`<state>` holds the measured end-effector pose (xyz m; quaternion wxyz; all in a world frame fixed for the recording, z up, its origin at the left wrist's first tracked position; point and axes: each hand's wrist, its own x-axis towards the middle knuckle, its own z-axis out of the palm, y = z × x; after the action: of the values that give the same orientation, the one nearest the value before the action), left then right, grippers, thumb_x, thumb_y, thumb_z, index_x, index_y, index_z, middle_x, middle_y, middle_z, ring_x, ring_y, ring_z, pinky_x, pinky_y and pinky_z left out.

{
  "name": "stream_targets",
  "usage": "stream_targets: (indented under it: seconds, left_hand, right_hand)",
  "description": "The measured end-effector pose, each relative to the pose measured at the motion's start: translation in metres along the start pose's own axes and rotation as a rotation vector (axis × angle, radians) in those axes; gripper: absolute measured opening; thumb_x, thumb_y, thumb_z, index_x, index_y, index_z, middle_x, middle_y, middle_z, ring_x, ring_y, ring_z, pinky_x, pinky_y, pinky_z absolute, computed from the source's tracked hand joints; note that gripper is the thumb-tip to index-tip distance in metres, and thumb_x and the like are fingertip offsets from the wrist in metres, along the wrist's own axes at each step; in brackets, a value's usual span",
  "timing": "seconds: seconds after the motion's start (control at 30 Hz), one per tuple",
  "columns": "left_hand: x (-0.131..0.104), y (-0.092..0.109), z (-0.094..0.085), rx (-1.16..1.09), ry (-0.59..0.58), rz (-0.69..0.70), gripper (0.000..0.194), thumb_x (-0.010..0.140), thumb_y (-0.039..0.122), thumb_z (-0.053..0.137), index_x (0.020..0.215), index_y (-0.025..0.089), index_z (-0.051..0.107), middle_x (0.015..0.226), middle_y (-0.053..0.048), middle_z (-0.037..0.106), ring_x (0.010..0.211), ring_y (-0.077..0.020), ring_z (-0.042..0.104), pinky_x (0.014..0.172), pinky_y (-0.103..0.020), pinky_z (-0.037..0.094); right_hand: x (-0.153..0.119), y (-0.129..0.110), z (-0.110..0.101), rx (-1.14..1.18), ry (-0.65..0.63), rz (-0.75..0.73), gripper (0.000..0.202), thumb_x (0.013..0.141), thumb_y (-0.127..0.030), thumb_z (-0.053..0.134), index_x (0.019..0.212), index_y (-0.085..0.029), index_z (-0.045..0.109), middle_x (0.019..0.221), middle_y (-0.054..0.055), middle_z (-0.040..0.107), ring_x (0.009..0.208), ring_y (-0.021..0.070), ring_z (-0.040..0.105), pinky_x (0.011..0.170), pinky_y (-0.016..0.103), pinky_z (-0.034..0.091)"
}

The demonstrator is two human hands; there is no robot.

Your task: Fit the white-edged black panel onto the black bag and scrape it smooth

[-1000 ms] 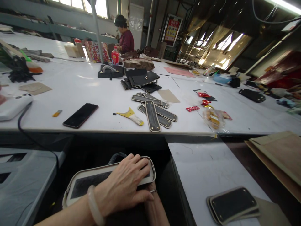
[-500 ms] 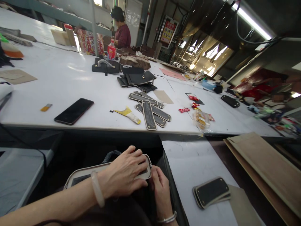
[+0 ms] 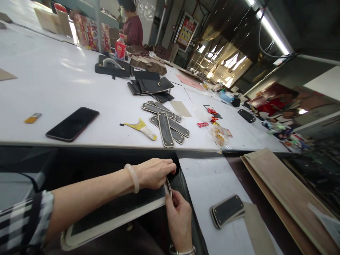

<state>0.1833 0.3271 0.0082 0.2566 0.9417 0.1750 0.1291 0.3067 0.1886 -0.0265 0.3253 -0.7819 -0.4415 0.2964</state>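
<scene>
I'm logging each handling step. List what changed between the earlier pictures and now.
The left hand moved from lying flat on the panel to gripping its far end. The right hand, which was mostly hidden under the panel, came up and now pinches that same end. The panel now shows more of its dark face. The phone and strips on the table stayed put.

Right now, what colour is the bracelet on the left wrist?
Pale, milky pink bracelet, seen best in the head view.
</scene>
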Motion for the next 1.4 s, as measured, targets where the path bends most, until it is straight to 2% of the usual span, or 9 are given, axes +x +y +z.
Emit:
stream_targets:
  seconds: [0.17,0.33,0.6,0.7,0.87,1.0,1.13,1.27,1.4]
  left_hand:
    - [0.012,-0.016,0.005,-0.060,-0.119,0.057,0.020,0.070,0.008,0.053,0.076,0.020,0.069,0.078,-0.003,0.068,0.076,-0.0193,0.064,0.071,-0.026,0.050]
    - [0.018,-0.030,0.008,-0.179,-0.148,0.055,0.027,0.071,0.010,0.054,0.085,0.022,0.074,0.082,-0.001,0.072,0.076,-0.0151,0.066,0.072,-0.021,0.050]
    - [0.016,-0.039,0.012,-0.306,-0.149,0.019,0.027,0.072,0.012,0.055,0.087,0.023,0.076,0.085,0.001,0.074,0.078,-0.0130,0.066,0.072,-0.017,0.049]
    - [0.015,-0.038,0.013,-0.331,-0.145,0.002,0.027,0.072,0.012,0.056,0.086,0.024,0.076,0.086,0.002,0.074,0.079,-0.0127,0.066,0.073,-0.017,0.049]
    - [0.013,-0.036,0.013,-0.359,-0.145,-0.027,0.027,0.071,0.012,0.057,0.088,0.023,0.076,0.088,0.003,0.074,0.079,-0.0125,0.067,0.072,-0.016,0.049]
    - [0.010,-0.036,0.012,-0.358,-0.122,-0.029,0.029,0.071,0.012,0.057,0.091,0.023,0.076,0.082,0.003,0.075,0.072,-0.0119,0.067,0.066,-0.015,0.048]
    - [0.009,-0.040,0.014,-0.355,-0.105,0.021,0.026,0.074,0.013,0.059,0.091,0.025,0.076,0.084,0.003,0.076,0.073,-0.0121,0.068,0.068,-0.015,0.048]
    - [0.008,-0.042,0.014,-0.348,-0.092,0.088,0.023,0.078,0.017,0.060,0.093,0.027,0.076,0.087,0.002,0.076,0.077,-0.0135,0.069,0.072,-0.017,0.048]
    - [0.007,-0.040,0.011,-0.339,-0.074,0.132,0.023,0.080,0.015,0.059,0.092,0.027,0.075,0.089,0.002,0.076,0.083,-0.0152,0.069,0.079,-0.021,0.048]
  right_hand:
    - [0.000,-0.003,0.004,-0.025,0.065,-0.027,0.045,0.083,-0.056,0.051,0.079,-0.015,0.069,0.052,-0.003,0.047,0.050,0.0127,0.040,0.048,0.024,0.030]
    - [-0.002,0.000,0.007,0.014,0.121,-0.005,0.047,0.082,-0.057,0.052,0.095,-0.016,0.071,0.058,0.001,0.057,0.053,0.0158,0.049,0.051,0.024,0.038]
    - [0.003,0.004,0.010,-0.010,0.175,-0.037,0.039,0.082,-0.050,0.053,0.089,-0.018,0.074,0.067,0.006,0.066,0.057,0.0181,0.057,0.057,0.025,0.045]
    - [0.002,0.009,0.012,-0.032,0.220,-0.140,0.037,0.085,-0.046,0.054,0.094,-0.017,0.075,0.068,0.006,0.065,0.058,0.0171,0.059,0.057,0.024,0.046]
    - [0.000,0.010,0.012,-0.096,0.310,-0.404,0.031,0.090,-0.037,0.055,0.101,-0.015,0.073,0.062,0.001,0.052,0.052,0.0115,0.053,0.051,0.020,0.044]
    - [0.001,0.005,0.009,-0.153,0.327,-0.513,0.030,0.092,-0.032,0.053,0.101,-0.010,0.072,0.066,0.002,0.053,0.054,0.0104,0.055,0.052,0.018,0.045]
    - [0.004,0.002,0.009,-0.277,0.334,-0.635,0.028,0.094,-0.026,0.049,0.101,-0.009,0.070,0.069,0.004,0.054,0.055,0.0111,0.055,0.054,0.020,0.045]
    - [0.005,0.006,0.011,-0.378,0.360,-0.702,0.025,0.094,-0.021,0.047,0.099,-0.010,0.069,0.069,0.005,0.053,0.057,0.0133,0.053,0.056,0.024,0.044]
    - [0.003,0.010,0.013,-0.356,0.364,-0.688,0.021,0.093,-0.017,0.051,0.104,-0.011,0.068,0.076,0.006,0.055,0.063,0.0139,0.055,0.061,0.025,0.045]
